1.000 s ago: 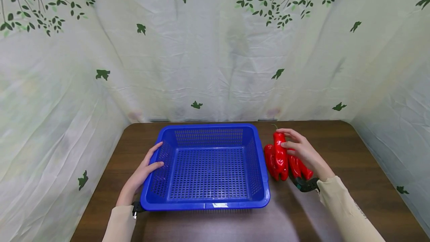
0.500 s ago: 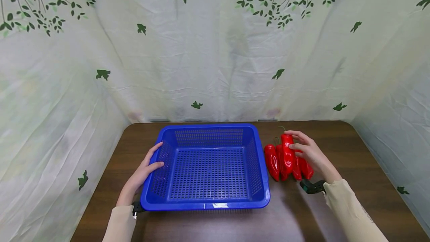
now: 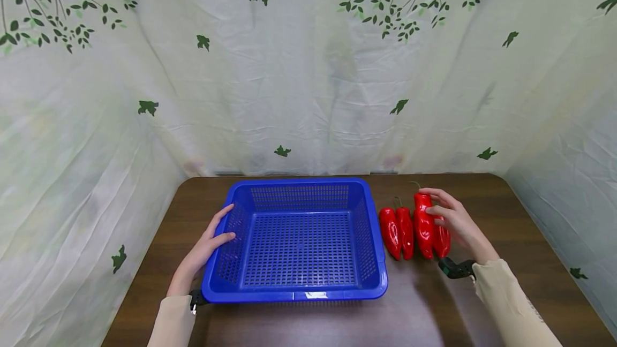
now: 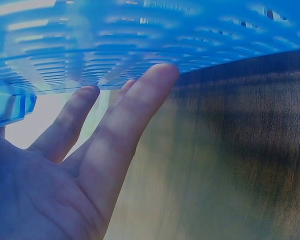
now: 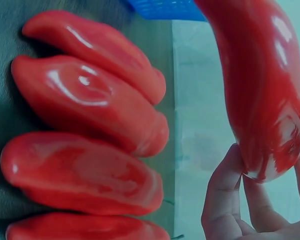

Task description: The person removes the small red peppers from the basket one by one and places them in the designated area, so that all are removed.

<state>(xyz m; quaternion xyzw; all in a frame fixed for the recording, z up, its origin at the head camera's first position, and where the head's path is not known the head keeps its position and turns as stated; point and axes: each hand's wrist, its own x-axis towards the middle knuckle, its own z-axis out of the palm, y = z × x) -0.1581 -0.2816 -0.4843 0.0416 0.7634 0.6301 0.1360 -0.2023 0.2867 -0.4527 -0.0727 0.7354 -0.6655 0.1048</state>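
Note:
A long, glossy red pepper (image 3: 423, 226) is held by its stem end in my right hand (image 3: 455, 221), with thumb and fingers around it. The right wrist view shows this pepper (image 5: 262, 80) raised above several more red peppers (image 5: 85, 167) lying in a row on the table. At the blue plastic basket (image 3: 299, 294), my left hand (image 3: 204, 248) grips the left rim, thumb over the edge. Its other fingers (image 4: 122, 130) reach under the rim along the slotted outer wall, as the left wrist view shows. No pepper lies in the basket.
The peppers on the table, such as the leftmost red pepper (image 3: 389, 233), lie close by the basket's right side. A brown wooden table (image 3: 506, 229) carries everything. Behind it hangs a pale curtain (image 3: 308, 95) printed with leaves and branches.
My right hand has moved to the right with the pepper over the row, uncovering the peppers on the left. The left hand and the basket have stayed in place.

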